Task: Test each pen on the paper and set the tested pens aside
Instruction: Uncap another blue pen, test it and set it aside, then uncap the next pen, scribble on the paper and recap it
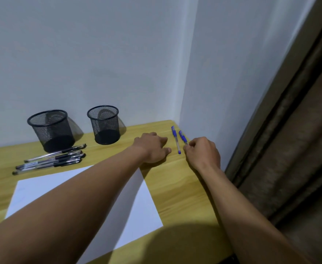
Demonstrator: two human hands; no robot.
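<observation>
Two blue pens lie at the desk's far right corner. One blue pen [176,139] lies free between my hands. My right hand [203,152] pinches the near end of the other blue pen [183,137], which rests on the desk by the wall. My left hand [153,147] lies palm down on the wood just left of the free pen, fingers curled, holding nothing. Several black pens [49,159] lie in a loose bundle at the left. A white sheet of paper [146,202] lies under my left forearm.
Two black mesh pen cups [51,130] [104,126] stand by the back wall, both looking empty. The wooden desk [184,187] meets white walls at the back and right. A brown curtain [289,149] hangs at the right.
</observation>
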